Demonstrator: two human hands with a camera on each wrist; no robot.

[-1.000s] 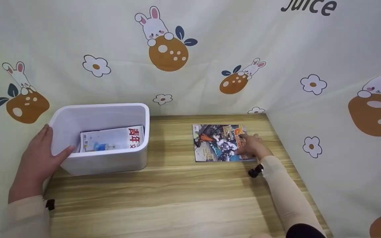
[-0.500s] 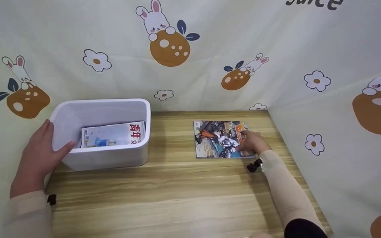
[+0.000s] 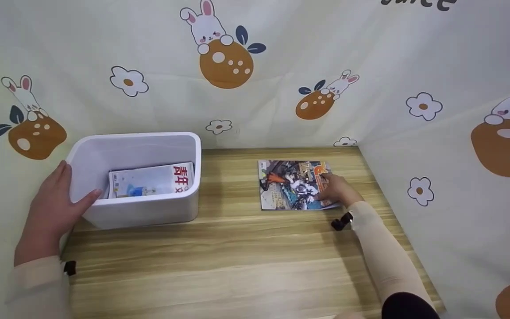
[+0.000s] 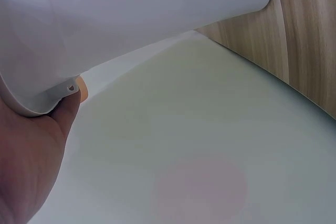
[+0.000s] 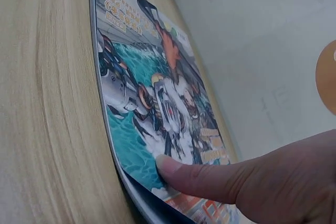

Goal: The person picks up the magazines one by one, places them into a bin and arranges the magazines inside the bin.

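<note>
On the left in the head view stands a white plastic bin (image 3: 144, 212). My left hand (image 3: 53, 208) grips its left rim, thumb over the edge; in the left wrist view a finger (image 4: 67, 111) hooks under the rim by a small tab. Inside the bin lies a pale magazine (image 3: 151, 179) with red characters. To the right, a magazine with a colourful cartoon cover (image 3: 292, 186) lies face up on the wooden table. My right hand (image 3: 339, 190) pinches its right end, thumb (image 5: 199, 177) across the cover, other fingers hidden. That end lifts slightly in the right wrist view.
The wood-grain table (image 3: 237, 257) runs up to a pale curtain (image 3: 157, 110) printed with rabbits, oranges and flowers, which hangs behind and along both sides. A small black device (image 3: 341, 221) sits at the right wrist.
The whole head view has shifted a little, so the scene sits slightly higher in it. Both hands keep their places on the bin and the magazine.
</note>
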